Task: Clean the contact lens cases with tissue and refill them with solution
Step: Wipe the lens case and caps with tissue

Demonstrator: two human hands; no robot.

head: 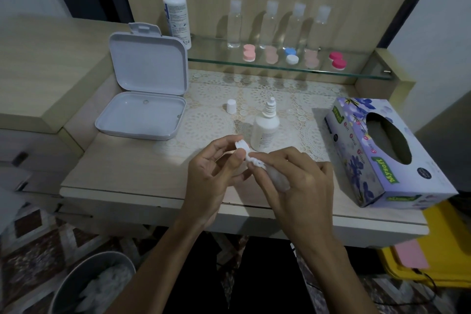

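Note:
My left hand (216, 173) pinches a white contact lens case (242, 148) between thumb and fingers above the table's front. My right hand (300, 181) grips a rolled white tissue (276, 178) and presses its tip into the case. Just behind the hands stands a small white solution bottle (265, 131) with its nozzle bare; its white cap (231, 106) sits to the left on the lace mat. Several closed lens cases line the glass shelf (356, 69): pink (249, 53), blue and white (290, 55), and magenta (337, 60).
An open white plastic box (142, 112) lies at left. A tall solution bottle (175, 13) and several clear bottles (234, 25) stand at the back. A purple tissue box (377, 150) sits at right. A grey bin (94, 285) with used tissues is on the floor at lower left.

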